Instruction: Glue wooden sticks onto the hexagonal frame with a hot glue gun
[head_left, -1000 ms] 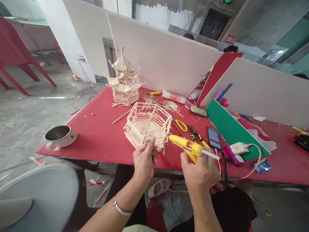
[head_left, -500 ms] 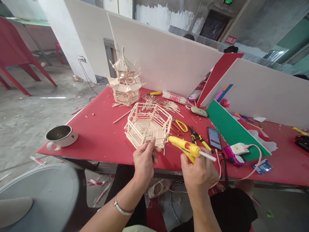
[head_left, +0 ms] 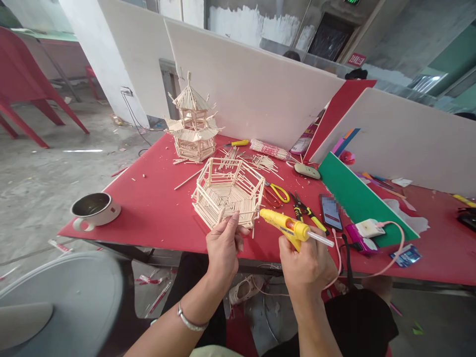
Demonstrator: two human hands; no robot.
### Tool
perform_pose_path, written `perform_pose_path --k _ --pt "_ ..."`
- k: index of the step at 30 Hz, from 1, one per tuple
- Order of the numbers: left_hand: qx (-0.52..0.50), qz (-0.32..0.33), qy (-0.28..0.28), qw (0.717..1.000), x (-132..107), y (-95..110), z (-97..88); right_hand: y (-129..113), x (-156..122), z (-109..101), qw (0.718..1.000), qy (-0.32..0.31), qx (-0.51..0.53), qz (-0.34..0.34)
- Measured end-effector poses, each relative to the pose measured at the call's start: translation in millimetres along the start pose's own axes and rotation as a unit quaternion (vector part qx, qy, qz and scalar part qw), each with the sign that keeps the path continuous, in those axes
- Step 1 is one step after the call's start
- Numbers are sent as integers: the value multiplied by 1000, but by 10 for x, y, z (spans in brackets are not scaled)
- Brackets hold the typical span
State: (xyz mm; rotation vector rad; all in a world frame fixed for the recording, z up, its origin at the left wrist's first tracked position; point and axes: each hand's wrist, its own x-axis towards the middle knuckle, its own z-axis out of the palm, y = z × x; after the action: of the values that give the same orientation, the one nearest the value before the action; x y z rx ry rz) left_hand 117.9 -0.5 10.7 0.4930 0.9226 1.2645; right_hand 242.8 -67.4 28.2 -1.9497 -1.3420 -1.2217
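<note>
My right hand (head_left: 308, 260) is wrapped round the grip of a yellow glue gun (head_left: 284, 225), with a clear glue stick (head_left: 320, 239) poking out of its back. The gun's nozzle points left, at the end of a thin wooden stick (head_left: 245, 213). Thumb and fingers of my left hand (head_left: 225, 243) are pinched on that stick at the near side of a six-sided stick frame (head_left: 203, 191). The frame has a floor of sticks laid in rings and rests on the red table (head_left: 148, 198). Behind it stands a small stick pagoda (head_left: 195, 124) with tiered roofs.
Loose sticks (head_left: 266, 163) lie behind the frame. Yellow-handled pliers (head_left: 278, 193), black-and-yellow cutters (head_left: 307, 213) and a phone (head_left: 330, 213) are to the right, by a green board (head_left: 364, 198). A metal mug (head_left: 94, 210) stands at the left edge. White panels (head_left: 253, 84) close off the back.
Almost nothing differs. The view has shifted very slightly, while both hands, the glue gun and the stick keep their places against the frame.
</note>
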Motion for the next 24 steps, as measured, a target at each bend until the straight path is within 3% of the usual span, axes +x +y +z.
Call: perform_pose_path --k 24 --pt "5 5 -3 1000 21 2 4 15 -2 -1 1000 2 -19 -1"
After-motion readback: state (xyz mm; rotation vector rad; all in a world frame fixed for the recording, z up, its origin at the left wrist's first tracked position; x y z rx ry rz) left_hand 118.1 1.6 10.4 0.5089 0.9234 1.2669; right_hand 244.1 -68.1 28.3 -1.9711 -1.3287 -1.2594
